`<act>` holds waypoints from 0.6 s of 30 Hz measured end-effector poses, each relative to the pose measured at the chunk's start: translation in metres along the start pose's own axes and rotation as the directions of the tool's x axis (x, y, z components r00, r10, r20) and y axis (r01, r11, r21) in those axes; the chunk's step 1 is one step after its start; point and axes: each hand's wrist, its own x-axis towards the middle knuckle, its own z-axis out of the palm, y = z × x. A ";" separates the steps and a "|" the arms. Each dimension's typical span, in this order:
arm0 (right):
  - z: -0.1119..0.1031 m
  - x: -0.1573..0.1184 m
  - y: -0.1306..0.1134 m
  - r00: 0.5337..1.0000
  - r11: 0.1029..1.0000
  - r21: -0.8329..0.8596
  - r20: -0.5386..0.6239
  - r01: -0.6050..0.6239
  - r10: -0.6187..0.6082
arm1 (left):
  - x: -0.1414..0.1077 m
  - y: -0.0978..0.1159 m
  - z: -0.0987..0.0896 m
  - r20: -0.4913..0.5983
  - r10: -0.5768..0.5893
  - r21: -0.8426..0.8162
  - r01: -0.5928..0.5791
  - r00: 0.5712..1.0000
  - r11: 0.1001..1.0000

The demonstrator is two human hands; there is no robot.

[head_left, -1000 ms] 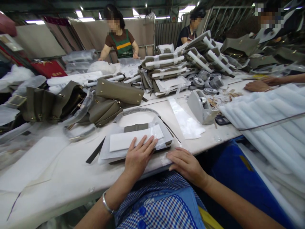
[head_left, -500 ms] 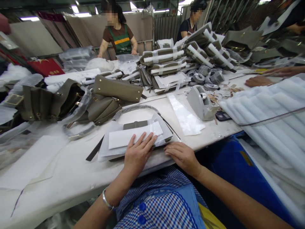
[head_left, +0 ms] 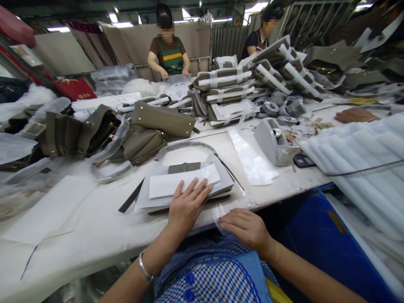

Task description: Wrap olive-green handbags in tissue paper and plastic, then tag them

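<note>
An olive-grey handbag [head_left: 184, 168] lies flat on the white table in front of me, partly covered by white sheeting. Its wrapped handle [head_left: 189, 145] loops toward the back. Across the bag rests a white foam strip [head_left: 164, 187], and my left hand [head_left: 187, 206] presses on it with fingers stretched out. At the table's front edge, my right hand [head_left: 248, 225] is closed, its fingertips pinching a clear strip that looks like tape [head_left: 218, 212]. A dark strap [head_left: 132, 196] sticks out from the bag's left side.
A grey tape dispenser [head_left: 273, 141] stands right of a white plastic sheet [head_left: 251, 158]. Olive bags [head_left: 164, 120] lie at back left; wrapped bags [head_left: 225, 78] are stacked behind. A blue bin [head_left: 303, 235] and foam sheets [head_left: 372, 147] are at right. Co-workers stand across the table.
My right hand has come down toward me from beside the bag, and the clear strip now shows at its fingertips. My left hand stays on the foam strip. The view has shifted slightly.
</note>
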 end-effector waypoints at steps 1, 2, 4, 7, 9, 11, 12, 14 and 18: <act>-0.002 -0.001 -0.002 1.000 1.000 -0.008 0.001 0.003 -0.003 | 0.000 0.000 0.000 0.004 0.001 0.000 -0.001 1.000 1.000; -0.005 -0.001 -0.003 1.000 1.000 -0.021 0.002 0.004 -0.004 | 0.001 0.000 0.000 0.007 0.004 0.000 -0.004 1.000 1.000; -0.012 0.003 -0.002 1.000 0.999 -0.048 0.000 0.005 -0.005 | 0.001 0.000 0.000 0.009 0.010 0.003 -0.010 1.000 1.000; -0.022 0.019 0.005 1.000 0.997 -0.076 -0.010 0.022 -0.023 | 0.001 0.000 0.000 0.014 0.017 0.009 -0.017 1.000 1.000; -0.027 0.031 0.009 0.999 0.994 -0.093 -0.009 0.052 -0.053 | 0.000 0.000 0.000 0.019 0.021 0.010 -0.022 1.000 1.000; -0.031 0.042 0.012 0.996 0.990 -0.115 0.008 0.087 -0.087 | -0.001 0.000 0.001 0.020 0.028 0.010 -0.028 0.999 1.000; -0.032 0.047 0.014 0.995 0.987 -0.125 0.018 0.102 -0.100 | -0.002 0.000 0.002 0.016 0.031 0.011 -0.031 0.999 0.999; -0.034 0.056 0.017 0.993 0.983 -0.143 0.031 0.117 -0.113 | -0.004 0.000 0.004 0.005 0.038 0.009 -0.038 0.999 0.999; -0.030 0.071 0.028 0.998 0.987 -0.150 0.038 0.050 -0.045 | -0.008 -0.001 0.010 -0.035 0.037 0.001 -0.037 0.999 0.999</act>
